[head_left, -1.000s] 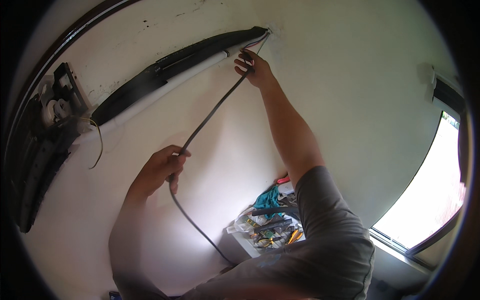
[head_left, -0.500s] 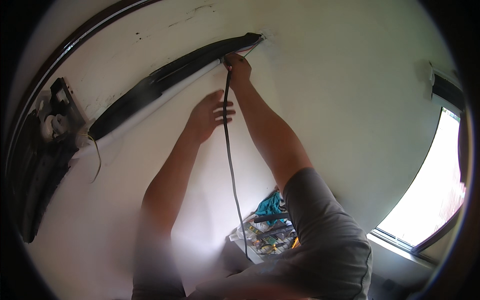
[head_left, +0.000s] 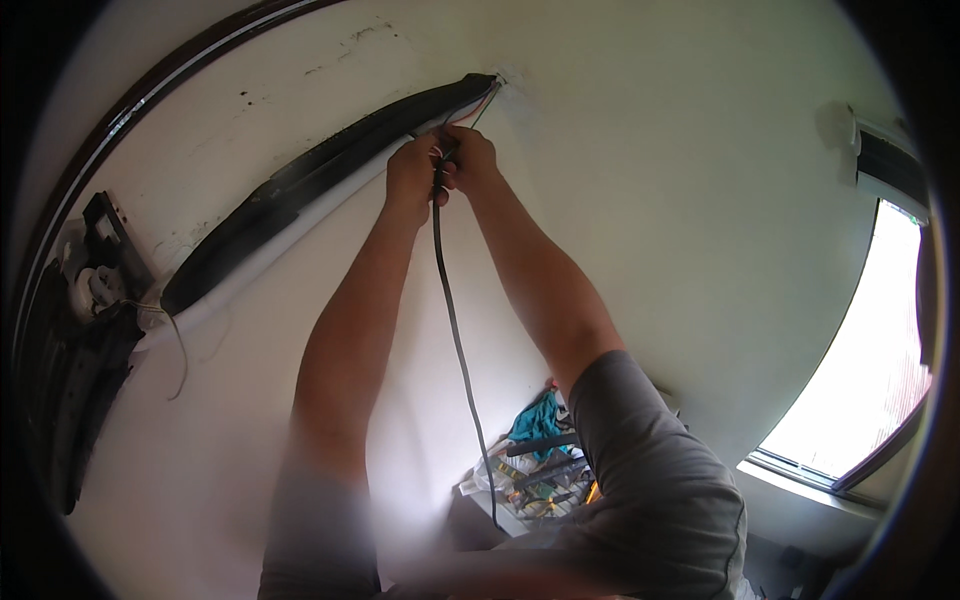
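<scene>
A black cable point(head_left: 452, 310) hangs from between my two hands down to the clutter below. My left hand point(head_left: 408, 178) is closed round its upper end, and my right hand point(head_left: 474, 155) pinches the same end just beside it. Thin coloured wires point(head_left: 487, 104) run from my hands up to a small hole in the wall. Behind my hands a black-wrapped pipe bundle point(head_left: 300, 185) slants along the wall, with a white pipe point(head_left: 270, 245) under it. The cable's very tip is hidden by my fingers.
At left is an opened wall-mounted unit point(head_left: 95, 270) with a loose thin wire point(head_left: 180, 350). Tools and a teal cloth point(head_left: 538, 420) lie on a surface below. A bright window point(head_left: 850, 350) stands at right. A dark curved rail point(head_left: 130, 110) crosses the upper left.
My left hand, which was spread and free beside the cable, has risen and closed on its upper end next to my right hand. The view has shifted slightly.
</scene>
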